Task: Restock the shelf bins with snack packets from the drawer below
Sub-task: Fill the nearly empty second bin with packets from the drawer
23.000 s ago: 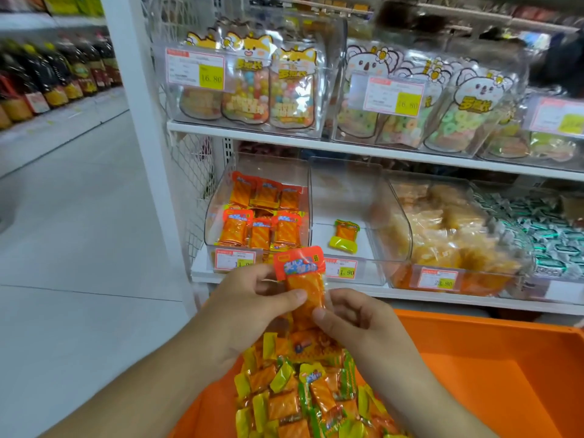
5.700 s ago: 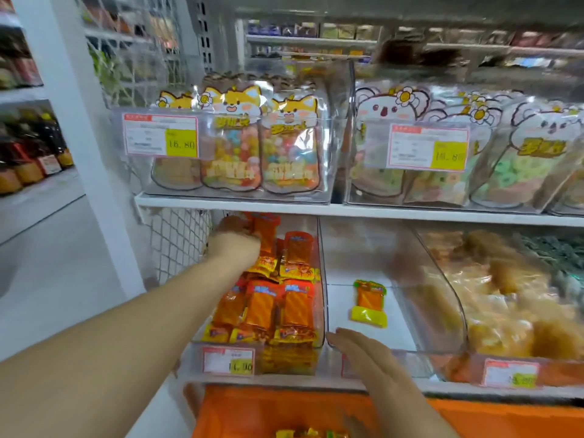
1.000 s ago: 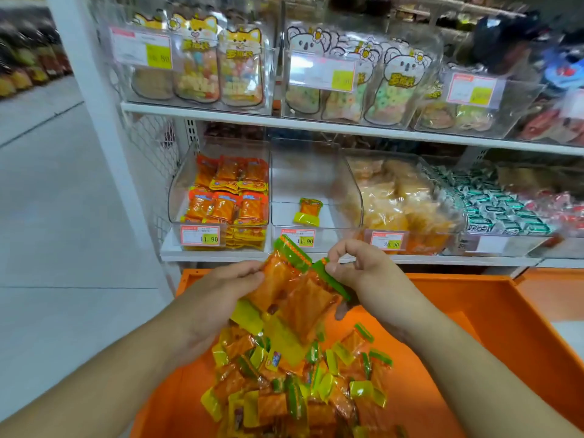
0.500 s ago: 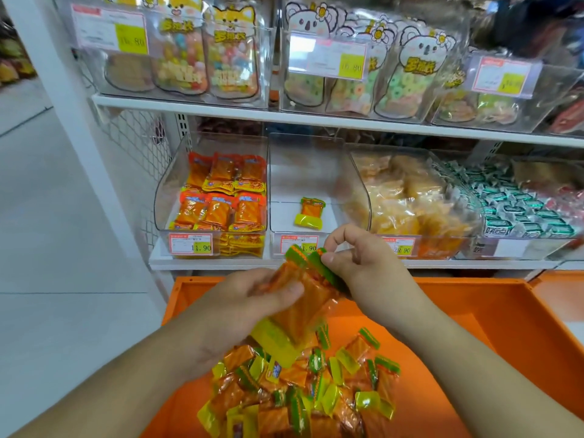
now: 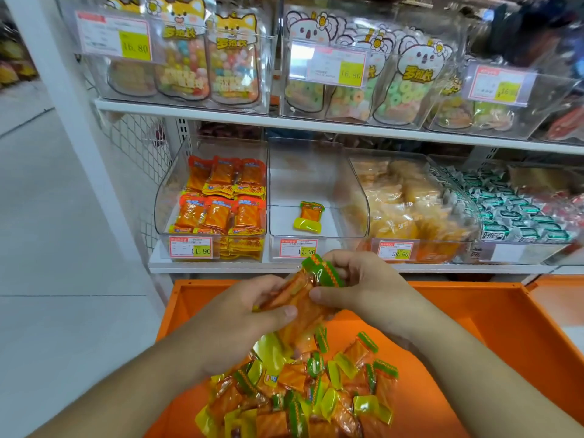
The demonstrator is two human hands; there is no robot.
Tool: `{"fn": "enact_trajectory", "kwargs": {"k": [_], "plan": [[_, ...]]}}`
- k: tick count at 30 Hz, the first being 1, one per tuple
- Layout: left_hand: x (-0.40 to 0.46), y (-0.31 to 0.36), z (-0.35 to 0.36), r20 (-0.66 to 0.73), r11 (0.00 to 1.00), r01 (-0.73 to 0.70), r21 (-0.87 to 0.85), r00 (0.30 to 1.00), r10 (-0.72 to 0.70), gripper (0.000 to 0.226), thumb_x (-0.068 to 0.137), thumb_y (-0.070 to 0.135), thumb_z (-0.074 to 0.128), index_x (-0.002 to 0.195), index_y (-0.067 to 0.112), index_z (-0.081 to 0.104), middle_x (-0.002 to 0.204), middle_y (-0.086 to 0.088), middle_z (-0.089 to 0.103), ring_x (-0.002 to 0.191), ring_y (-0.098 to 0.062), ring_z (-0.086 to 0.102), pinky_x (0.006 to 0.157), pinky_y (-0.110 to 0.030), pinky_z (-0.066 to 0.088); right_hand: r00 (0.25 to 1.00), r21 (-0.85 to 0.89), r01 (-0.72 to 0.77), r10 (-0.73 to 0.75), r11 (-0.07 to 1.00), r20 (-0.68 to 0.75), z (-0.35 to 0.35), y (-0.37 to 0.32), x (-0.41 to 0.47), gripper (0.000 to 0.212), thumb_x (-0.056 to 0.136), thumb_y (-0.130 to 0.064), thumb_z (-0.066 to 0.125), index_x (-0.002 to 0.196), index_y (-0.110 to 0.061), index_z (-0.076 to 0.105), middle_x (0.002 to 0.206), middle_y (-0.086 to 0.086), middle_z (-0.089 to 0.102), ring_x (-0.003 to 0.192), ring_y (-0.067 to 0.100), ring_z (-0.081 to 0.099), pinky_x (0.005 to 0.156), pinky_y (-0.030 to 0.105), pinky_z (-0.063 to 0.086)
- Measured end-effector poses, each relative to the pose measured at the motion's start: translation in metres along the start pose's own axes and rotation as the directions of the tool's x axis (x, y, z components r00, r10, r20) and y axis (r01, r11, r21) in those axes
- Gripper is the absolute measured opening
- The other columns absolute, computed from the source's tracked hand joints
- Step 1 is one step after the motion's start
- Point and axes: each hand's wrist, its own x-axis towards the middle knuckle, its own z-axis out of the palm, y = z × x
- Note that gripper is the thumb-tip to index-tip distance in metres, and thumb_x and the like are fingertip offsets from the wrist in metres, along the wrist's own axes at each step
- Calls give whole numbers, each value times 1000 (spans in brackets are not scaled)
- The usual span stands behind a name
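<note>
A bunch of orange snack packets with green and yellow ends [image 5: 303, 298] is gripped between my left hand [image 5: 243, 314] and my right hand [image 5: 363, 289], above the open orange drawer [image 5: 474, 327]. More of these packets lie in a heap [image 5: 300, 396] in the drawer. Straight ahead on the lower shelf a clear bin [image 5: 316, 197] holds one single green-and-yellow packet [image 5: 309, 216]. To its left stands a clear bin [image 5: 177, 197] packed with rows of red-topped orange packets [image 5: 221, 203].
Right of the near-empty bin are bins of pale yellow snacks [image 5: 407, 200] and green-and-white sweets [image 5: 518, 210]. The upper shelf [image 5: 316, 124] carries bins of cartoon-printed candy bags. A white upright post [image 5: 60, 77] and tiled aisle floor [image 5: 63, 248] lie to the left.
Both hands have kept hold of the packet bunch and drawn closer together around it. The view has moved nearer to the shelf.
</note>
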Motion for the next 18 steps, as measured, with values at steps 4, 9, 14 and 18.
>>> {"fn": "enact_trajectory", "kwargs": {"k": [4, 9, 14, 18], "plan": [[2, -4, -3, -216, 988, 130, 78, 970, -111, 37, 81, 61, 77, 111, 41, 67, 114, 21, 71, 106, 1, 66, 95, -35, 56, 996, -58, 37, -42, 998, -81, 1, -3, -3, 11, 89, -3, 79, 89, -10, 71, 78, 9, 75, 66, 22, 70, 61, 37, 55], [2, -6, -6, -177, 906, 302, -297, 915, -363, 52, 87, 55, 73, 117, 14, 66, 100, -9, 79, 85, -27, 79, 78, -53, 65, 877, -438, 191, -353, 879, -325, 7, -8, -14, 23, 87, -16, 83, 82, -27, 63, 79, -5, 66, 77, 11, 63, 67, 26, 50], [-3, 5, -5, 16, 727, 183, -662, 973, -230, 35, 99, 34, 62, 116, 5, 75, 113, -25, 74, 101, -42, 73, 85, -52, 62, 809, -678, 457, -586, 575, 48, 33, -6, -25, 30, 76, -1, 78, 93, -24, 68, 100, -14, 65, 99, 11, 61, 80, 34, 53], [0, -1, -11, -226, 844, 14, -536, 961, -159, 15, 95, 12, 68, 108, 11, 76, 102, -26, 74, 84, -36, 68, 84, -55, 55, 827, -667, 519, -512, 534, 234, 34, -7, -28, 39, 74, -2, 76, 106, -25, 70, 118, -19, 59, 119, 9, 54, 95, 24, 47]]}}
